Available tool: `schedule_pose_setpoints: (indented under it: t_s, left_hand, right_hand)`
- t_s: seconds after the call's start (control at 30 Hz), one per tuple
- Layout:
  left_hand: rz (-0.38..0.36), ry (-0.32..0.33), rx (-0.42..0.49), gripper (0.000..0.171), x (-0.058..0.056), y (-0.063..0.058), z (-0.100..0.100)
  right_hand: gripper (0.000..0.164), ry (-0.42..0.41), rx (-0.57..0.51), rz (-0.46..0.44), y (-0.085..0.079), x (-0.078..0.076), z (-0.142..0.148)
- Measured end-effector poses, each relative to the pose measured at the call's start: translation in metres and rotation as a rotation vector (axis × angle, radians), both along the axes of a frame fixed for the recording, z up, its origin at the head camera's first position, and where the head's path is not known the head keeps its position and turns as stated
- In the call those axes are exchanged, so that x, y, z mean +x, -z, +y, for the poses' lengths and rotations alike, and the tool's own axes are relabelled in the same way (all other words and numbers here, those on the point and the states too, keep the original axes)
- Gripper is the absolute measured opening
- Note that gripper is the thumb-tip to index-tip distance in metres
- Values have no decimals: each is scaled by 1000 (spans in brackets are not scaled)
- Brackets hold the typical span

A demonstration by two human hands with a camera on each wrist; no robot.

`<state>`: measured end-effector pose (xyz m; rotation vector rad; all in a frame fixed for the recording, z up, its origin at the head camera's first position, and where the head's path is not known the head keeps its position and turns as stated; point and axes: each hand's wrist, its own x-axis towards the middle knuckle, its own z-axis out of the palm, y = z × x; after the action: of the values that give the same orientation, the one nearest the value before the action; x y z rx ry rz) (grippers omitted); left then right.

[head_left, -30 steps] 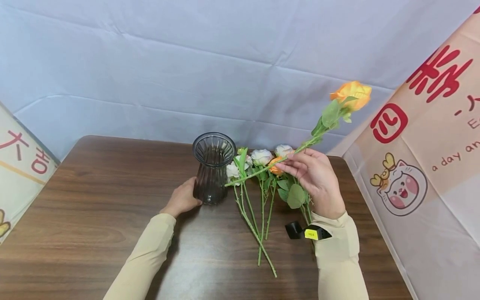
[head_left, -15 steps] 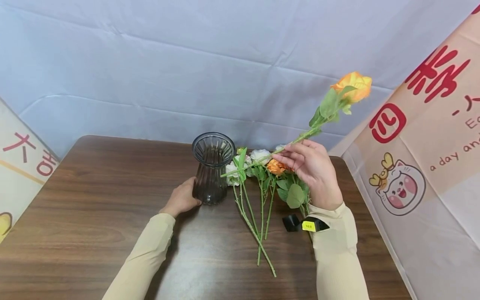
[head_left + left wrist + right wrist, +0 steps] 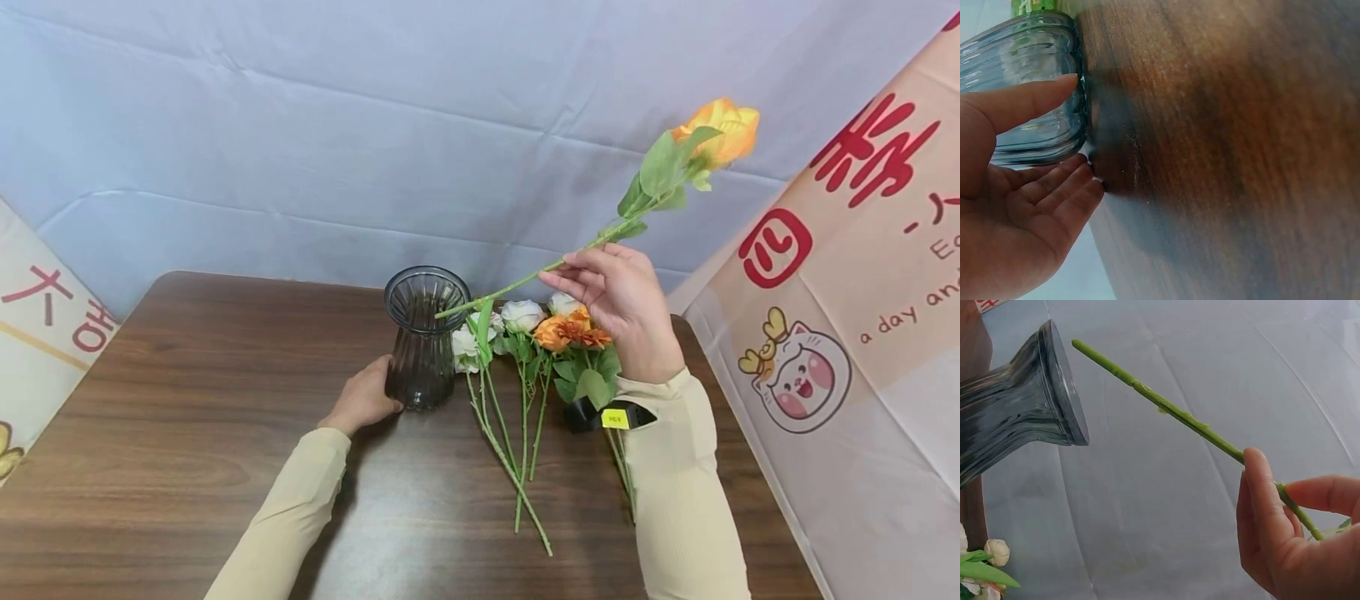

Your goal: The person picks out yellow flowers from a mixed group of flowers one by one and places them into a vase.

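Note:
A ribbed, dark glass vase (image 3: 420, 367) stands upright on the table. My left hand (image 3: 365, 397) holds it low down; in the left wrist view the thumb (image 3: 1035, 101) lies along the glass near the base, with the fingers on the other side. My right hand (image 3: 622, 304) pinches the green stem (image 3: 1166, 406) of a yellow-orange rose (image 3: 722, 133) between thumb and fingertips. The rose slants, its bloom high at the right. Its cut end overlaps the vase mouth in the head view, and the right wrist view shows that end just outside the rim (image 3: 1063, 387).
Right of the vase lie several white flowers (image 3: 522, 315) and orange flowers (image 3: 573, 331), stems pointing toward the table's front. A pale cloth wall (image 3: 300, 150) rises behind the wooden table (image 3: 187, 417). A printed banner (image 3: 847, 292) hangs at the right.
My right hand has risen with the rose. The stem's end has moved up from beside the vase's body to mouth height. My left hand and the vase have stayed put.

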<state>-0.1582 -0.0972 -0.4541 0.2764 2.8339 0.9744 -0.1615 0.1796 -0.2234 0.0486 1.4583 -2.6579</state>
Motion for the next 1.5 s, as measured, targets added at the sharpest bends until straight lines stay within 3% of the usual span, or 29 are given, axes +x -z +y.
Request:
schedule_pose_setpoints:
  t_s: [0.17, 0.4, 0.6, 1.3, 1.5]
  left_hand:
    - [-4, -3, 5, 73, 0, 0, 0]
    - [3, 0, 5, 74, 0, 1, 0]
    - [5, 0, 8, 72, 0, 2, 0]
    - [17, 2, -2, 73, -1, 2, 0]
    - [3, 7, 1, 74, -2, 2, 0]
  right_hand:
    - [19, 29, 20, 0, -1, -5, -5]
    - [14, 38, 133, 7, 9, -9, -15]
    - [17, 8, 228, 27, 19, -10, -25]
    - [1, -108, 492, 85, 36, -6, -48]
    - [12, -148, 509, 106, 46, -8, -54]
